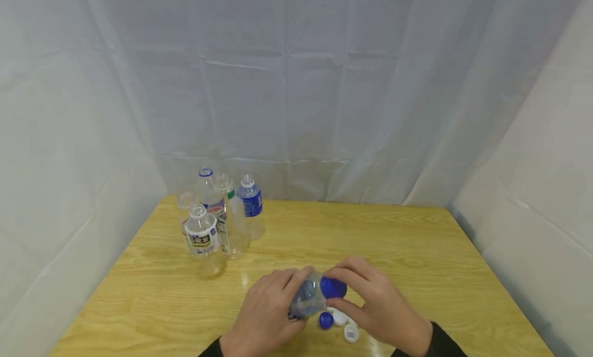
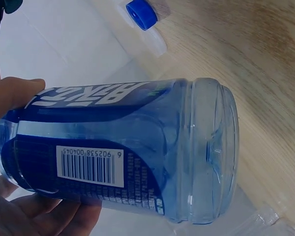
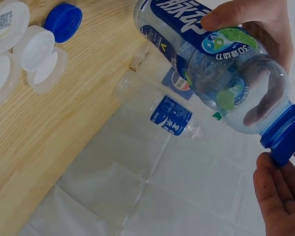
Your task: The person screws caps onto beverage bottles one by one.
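Observation:
Low over the front of the table, my left hand [image 1: 268, 310] grips a clear plastic drink bottle [image 1: 308, 296] round its body, thumb on one side and fingers on the other. Tipped on its side, the bottle has its neck towards my right hand [image 1: 380, 303]. That hand pinches a blue screw cap [image 1: 337, 288] between thumb and fingers. In the right wrist view the blue cap [image 3: 288, 142] sits at the bottle's mouth, slightly askew to the neck. A blue label with a barcode [image 2: 90, 166] wraps the body in the left wrist view.
Below the hands lie a loose blue cap [image 1: 326, 320] and several white caps [image 1: 351, 333]. Several uncapped clear bottles stand at the back left, among them one with a white label [image 1: 203, 241] and one with a blue label [image 1: 252, 204]. Pale sheeting [image 1: 296, 105] hangs behind the table.

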Motion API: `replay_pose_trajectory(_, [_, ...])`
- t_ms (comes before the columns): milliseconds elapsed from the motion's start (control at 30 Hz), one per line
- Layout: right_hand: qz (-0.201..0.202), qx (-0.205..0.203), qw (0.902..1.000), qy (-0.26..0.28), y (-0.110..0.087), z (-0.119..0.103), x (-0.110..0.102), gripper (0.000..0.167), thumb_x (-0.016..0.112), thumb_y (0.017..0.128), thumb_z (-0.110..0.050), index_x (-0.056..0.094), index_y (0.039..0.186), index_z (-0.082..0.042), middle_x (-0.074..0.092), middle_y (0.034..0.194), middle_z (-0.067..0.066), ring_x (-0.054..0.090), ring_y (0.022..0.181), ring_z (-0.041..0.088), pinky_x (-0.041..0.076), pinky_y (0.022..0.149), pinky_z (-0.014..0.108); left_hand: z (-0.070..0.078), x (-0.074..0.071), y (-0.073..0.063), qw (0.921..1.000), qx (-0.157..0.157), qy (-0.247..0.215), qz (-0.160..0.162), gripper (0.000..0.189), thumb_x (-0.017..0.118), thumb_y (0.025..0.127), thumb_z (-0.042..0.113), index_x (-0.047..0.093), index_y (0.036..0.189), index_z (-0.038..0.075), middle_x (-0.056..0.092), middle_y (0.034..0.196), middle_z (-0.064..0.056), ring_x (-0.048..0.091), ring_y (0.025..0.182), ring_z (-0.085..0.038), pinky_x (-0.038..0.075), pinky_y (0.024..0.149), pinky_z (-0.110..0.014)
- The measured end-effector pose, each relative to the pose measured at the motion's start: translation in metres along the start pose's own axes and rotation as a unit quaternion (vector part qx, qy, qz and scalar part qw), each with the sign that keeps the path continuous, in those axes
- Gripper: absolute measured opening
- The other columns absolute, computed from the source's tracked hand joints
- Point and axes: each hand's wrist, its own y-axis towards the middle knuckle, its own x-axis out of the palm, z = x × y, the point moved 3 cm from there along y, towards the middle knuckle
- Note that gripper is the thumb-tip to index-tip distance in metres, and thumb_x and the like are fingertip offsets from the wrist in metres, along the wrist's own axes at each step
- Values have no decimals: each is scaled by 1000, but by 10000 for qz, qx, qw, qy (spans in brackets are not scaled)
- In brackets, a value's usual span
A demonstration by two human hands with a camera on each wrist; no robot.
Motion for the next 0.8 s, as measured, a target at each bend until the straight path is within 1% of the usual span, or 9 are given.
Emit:
replay_pose_trajectory(100, [37, -167, 9998, 75, 1, 0, 1, 44, 77, 89, -21, 62, 130, -16, 59, 119, -5, 58, 103, 5, 47, 88, 11, -1, 0, 0, 9999, -44, -95, -76, 94, 92, 62, 35, 50, 145, 24, 68, 118, 2, 65, 102, -11, 58, 84, -32])
replay_pose_trajectory(200, [143, -464, 9987, 126, 2, 0, 1, 38, 76, 90, -20, 64, 126, -13, 61, 117, -4, 58, 101, 7, 49, 86, 13, -2, -1, 1, 9997, -103, -194, -144, 94, 93, 62, 34, 51, 145, 25, 68, 120, 3, 65, 104, -12, 59, 85, -33])
replay_pose_trajectory(300, [93, -519, 9986, 107, 0, 3, 1, 36, 75, 91, -21, 64, 125, -13, 61, 119, -4, 57, 102, 7, 48, 87, 13, -2, -2, 1, 9995, -157, -228, -170, 94, 94, 61, 34, 51, 145, 27, 68, 120, 5, 65, 105, -11, 59, 85, -33])
replay_pose_trajectory(400, [-5, -443, 9990, -56, -3, 6, 0, 40, 77, 89, -23, 64, 126, -15, 62, 119, -6, 58, 102, 6, 48, 88, 12, -3, -2, 1, 9995, -197, -193, -159, 94, 93, 60, 33, 51, 144, 28, 68, 119, 6, 65, 104, -10, 59, 85, -33])
replay_pose_trajectory(500, [-96, -303, 9994, -156, -5, 8, 0, 45, 79, 88, -24, 63, 129, -16, 61, 122, -8, 60, 105, 4, 48, 90, 11, -3, -3, 2, 9995, -224, -181, -160, 94, 93, 60, 33, 51, 144, 29, 68, 118, 6, 64, 103, -10, 59, 84, -33])
replay_pose_trajectory(633, [-175, -153, 9997, 30, -8, 7, 1, 48, 77, 89, -22, 60, 134, -13, 59, 129, -5, 60, 111, 4, 48, 94, 12, -2, -2, 2, 9992, -243, -237, -217, 92, 93, 62, 32, 51, 144, 28, 68, 119, 6, 64, 103, -10, 59, 81, -31])
replay_pose_trajectory(800, [-172, -12, 9998, 139, -7, 5, 1, 44, 74, 92, -18, 60, 134, -15, 58, 129, -3, 60, 105, 4, 48, 89, 11, -1, -1, 2, 9992, -248, -179, -251, 91, 92, 63, 32, 51, 144, 26, 67, 119, 5, 64, 104, -11, 59, 80, -32])
